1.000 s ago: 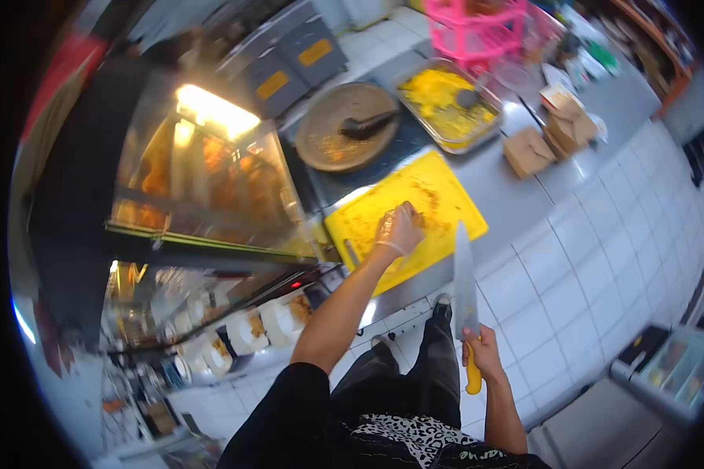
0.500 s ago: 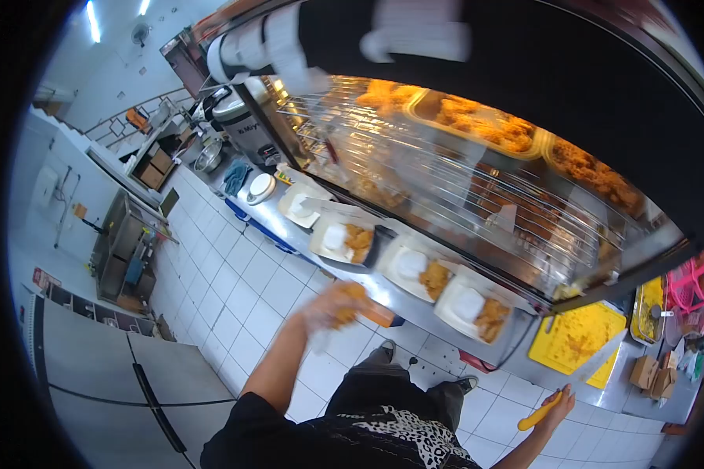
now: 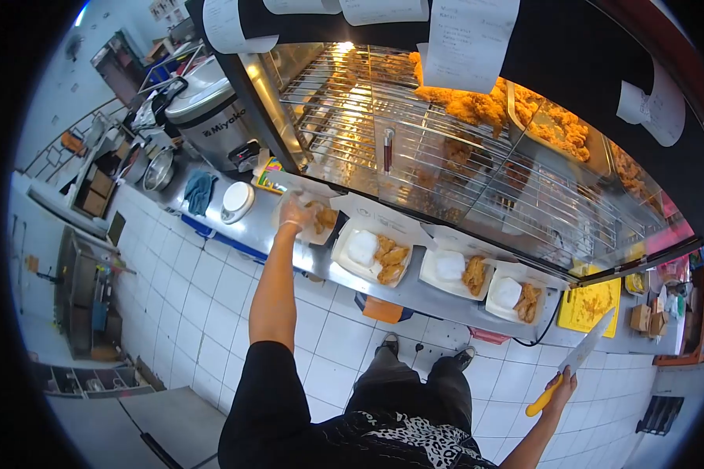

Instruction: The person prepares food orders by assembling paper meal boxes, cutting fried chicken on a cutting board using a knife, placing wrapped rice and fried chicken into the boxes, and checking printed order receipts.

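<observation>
My left hand [image 3: 296, 213], in a clear plastic glove, reaches into the leftmost paper box [image 3: 314, 239]. Its fingers are closed on pieces of fried chicken [image 3: 321, 220], low in that box; the fingertips are partly hidden. My right hand [image 3: 559, 393] grips a large knife [image 3: 585, 344] by its yellow handle, blade pointing up and away from me. Three more open boxes stand in a row to the right, each with a white mound of what looks like rice [image 3: 362, 247] beside fried chicken [image 3: 392, 259].
Behind the boxes stands a glass warming cabinet [image 3: 414, 168] with wire racks and fried chicken. A yellow cutting board [image 3: 589, 306] lies right. Along the steel counter to the left are a big cooker [image 3: 210, 121], a white round scale [image 3: 238, 200] and a blue cloth [image 3: 200, 192].
My left hand has carried the fried chicken forward and left, from above the floor into the leftmost box. The knife stays in my right hand. The view has shifted left.
</observation>
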The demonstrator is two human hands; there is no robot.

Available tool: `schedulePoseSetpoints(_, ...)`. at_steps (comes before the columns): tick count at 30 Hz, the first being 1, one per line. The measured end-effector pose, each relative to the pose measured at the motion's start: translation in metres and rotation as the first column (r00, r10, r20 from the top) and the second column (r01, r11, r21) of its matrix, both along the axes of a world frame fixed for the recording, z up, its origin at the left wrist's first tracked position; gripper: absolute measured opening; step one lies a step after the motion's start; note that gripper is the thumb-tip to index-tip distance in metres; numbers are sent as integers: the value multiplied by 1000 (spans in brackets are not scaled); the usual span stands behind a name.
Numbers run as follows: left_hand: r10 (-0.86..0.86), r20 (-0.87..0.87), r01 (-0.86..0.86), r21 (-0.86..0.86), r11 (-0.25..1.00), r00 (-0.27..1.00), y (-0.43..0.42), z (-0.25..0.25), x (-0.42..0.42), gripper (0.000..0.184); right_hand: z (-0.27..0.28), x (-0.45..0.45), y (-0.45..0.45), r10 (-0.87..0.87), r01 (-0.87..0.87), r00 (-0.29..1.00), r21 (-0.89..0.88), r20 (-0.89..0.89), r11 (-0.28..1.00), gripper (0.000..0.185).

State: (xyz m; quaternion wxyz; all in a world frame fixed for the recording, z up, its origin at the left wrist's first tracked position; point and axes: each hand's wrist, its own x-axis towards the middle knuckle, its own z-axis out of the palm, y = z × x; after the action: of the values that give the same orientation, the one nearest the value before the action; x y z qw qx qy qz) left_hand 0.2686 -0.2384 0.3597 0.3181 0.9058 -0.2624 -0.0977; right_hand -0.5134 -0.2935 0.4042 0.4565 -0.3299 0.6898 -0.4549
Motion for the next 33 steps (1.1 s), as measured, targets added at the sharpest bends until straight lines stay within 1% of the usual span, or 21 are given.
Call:
schedulePoseSetpoints(2,-105,-207,115,36,993,973,9,-25,19,55,0,2,6,10,-10,1000,5,-10,1000,21)
schedulePoseSetpoints(3,-108,-126,101,-62,993,986,12,-23,14,52,1,7,5,-9,9,1000,2,-3,1000,20)
schedulePoseSetpoints(5,-110,-71,105,-71,992,991,13,-15,9,49,2,19,4,-43,43,999,-5,16,999,20)
schedulePoseSetpoints(6,-109,-42,105,-78,991,993,13,-11,6,48,0,18,2,-29,29,1000,-2,12,1000,21)
schedulePoseSetpoints(8,-200,21,199,34,979,980,7,2,-13,41,-7,13,-5,-4,4,1000,5,9,1000,22)
schedulePoseSetpoints(9,-250,51,244,96,965,967,6,5,-22,37,-8,18,-9,-59,59,998,-13,16,998,23)
schedulePoseSetpoints(12,-285,138,267,133,954,949,3,-17,-25,28,-22,5,-24,-45,47,999,-92,23,995,22)
schedulePoseSetpoints(13,-348,110,321,202,925,931,0,-6,-28,26,-29,-1,-31,-50,50,999,-85,-8,995,22)
schedulePoseSetpoints(15,-427,143,393,216,894,893,-1,13,-30,27,-38,-20,-46,-58,53,995,-68,-75,996,24)
schedulePoseSetpoints(17,-276,202,272,44,961,940,7,19,-30,24,-55,-44,-65,-12,-15,943,-80,-333,997,26)
schedulePoseSetpoints(18,-216,230,249,-123,961,949,17,13,-26,24,-59,-52,-73,13,-53,891,-76,-454,996,28)
schedulePoseSetpoints(19,-150,245,220,-287,932,958,28,6,-28,24,-52,-56,-78,42,-64,801,-16,-597,998,28)
schedulePoseSetpoints(21,-16,200,115,-495,861,980,51,14,-53,25,-65,-80,-97,22,-109,556,-46,-831,993,28)
schedulePoseSetpoints(22,8,87,30,-429,903,996,68,22,-66,23,-73,-91,-108,2,-137,409,-59,-913,989,28)
schedulePoseSetpoints(23,45,-29,-53,-352,935,999,84,27,-82,21,-69,-96,-117,35,-129,432,-23,-901,991,31)
schedulePoseSetpoints(26,165,62,-114,-489,865,984,107,6,-143,16,-88,-126,-154,31,-201,430,-63,-902,978,38)
schedulePoseSetpoints(27,180,90,-113,-492,863,980,106,11,-162,16,-90,-130,-167,24,-202,424,-69,-906,977,41)
schedulePoseSetpoints(29,216,144,-119,-491,863,966,98,32,-195,17,-91,-134,-190,17,-210,410,-77,-912,975,46)
schedulePoseSetpoints(30,218,218,-75,-524,849,951,88,40,-204,18,-91,-135,-204,57,-233,414,-45,-909,971,46)
schedulePoseSetpoints(31,217,145,-111,-525,844,965,74,66,-220,19,-92,-139,-217,96,-250,415,-11,-905,968,46)
schedulePoseSetpoints(33,135,186,1,-592,806,973,50,85,-228,17,-88,-139,-237,132,-250,405,30,-905,968,45)
